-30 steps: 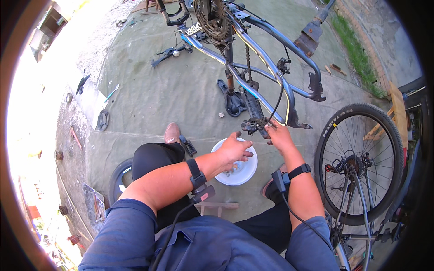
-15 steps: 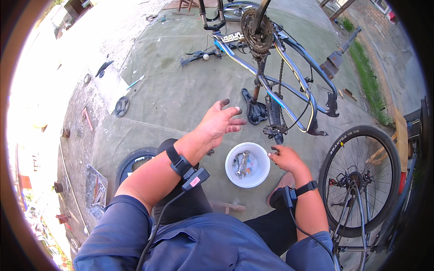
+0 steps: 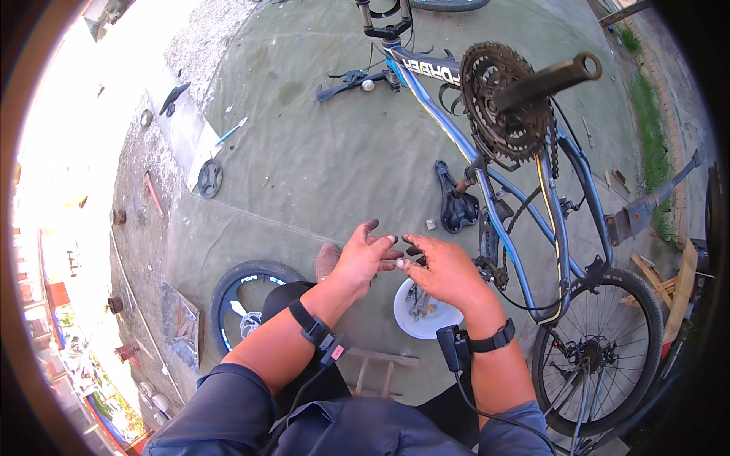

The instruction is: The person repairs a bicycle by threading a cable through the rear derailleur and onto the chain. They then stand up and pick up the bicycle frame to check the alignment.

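Observation:
My left hand (image 3: 363,262) is held out in front of me, fingers apart and fingertips blackened. Facing it, with the fingertips nearly meeting, is my right hand (image 3: 447,277), its fingers stretched out too. I see nothing held in either. Partly under the right hand stands a white plastic bucket (image 3: 417,328) with metal tools (image 3: 417,302) inside. Ahead to the right, a blue bicycle frame (image 3: 437,125) rests upside down on the ground sheet. It carries greasy chainrings (image 3: 483,99), a crank arm (image 3: 551,82) pointing up at me, and a black saddle (image 3: 458,207) at ground level.
A second bicycle's wheel (image 3: 601,353) stands at the right. By my left leg lies another wheel (image 3: 228,296); a small wooden stool (image 3: 380,357) is between my legs. Farther left are a black ring-shaped part (image 3: 210,178) and a screwdriver-like tool (image 3: 230,131). A small block (image 3: 431,225) sits near the saddle.
My hands have come together from wide apart, the right one moving left across the bucket's edge. The view has shifted, so the bicycle frame appears closer and farther right.

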`<state>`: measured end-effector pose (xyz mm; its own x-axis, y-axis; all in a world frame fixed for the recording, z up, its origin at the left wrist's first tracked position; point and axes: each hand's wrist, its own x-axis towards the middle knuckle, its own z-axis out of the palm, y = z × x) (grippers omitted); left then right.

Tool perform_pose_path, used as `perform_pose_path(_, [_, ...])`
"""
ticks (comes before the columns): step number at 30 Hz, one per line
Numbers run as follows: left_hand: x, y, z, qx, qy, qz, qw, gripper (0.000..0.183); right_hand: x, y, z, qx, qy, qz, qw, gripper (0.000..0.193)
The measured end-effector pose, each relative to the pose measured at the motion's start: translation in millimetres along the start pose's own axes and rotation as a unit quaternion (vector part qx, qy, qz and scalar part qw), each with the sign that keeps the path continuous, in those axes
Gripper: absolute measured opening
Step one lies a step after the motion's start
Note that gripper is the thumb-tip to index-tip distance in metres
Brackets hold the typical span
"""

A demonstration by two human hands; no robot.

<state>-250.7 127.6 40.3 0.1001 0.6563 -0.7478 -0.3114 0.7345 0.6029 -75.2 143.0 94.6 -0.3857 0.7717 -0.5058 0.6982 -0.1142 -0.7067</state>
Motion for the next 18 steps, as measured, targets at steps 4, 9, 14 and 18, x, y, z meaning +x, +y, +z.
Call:
perform_pose_path(4, [5.5, 3.7, -42.2, 0.007, 0.077, -0.095, 0.992, 0.071, 15.5, -39.7, -10.6, 0.011, -0.008, 0.027, 1.0, 0.053])
perform_pose_path(9, [-65.8, 78.4, -79.4, -0.015, 0.073, -0.114, 0.991, 0.071, 15.6, -81.2, -35.2, -0.011, 0.006, 0.083, 0.996, 0.052])
perform_pose_path(14, [-106.0, 178.3, -141.5, 0.025, 0.083, -0.106, 0.991, 0.073, 20.9, -127.9, -79.0, -0.002, -0.038, 0.173, 0.984, 0.057])
perform_pose_path(18, [-101.6, 257.5, -172.0, 0.106, 0.115, -0.069, 0.985, 0.073, 54.1, -137.6, -95.9, 0.018, -0.03, 0.207, 0.978, 0.055])
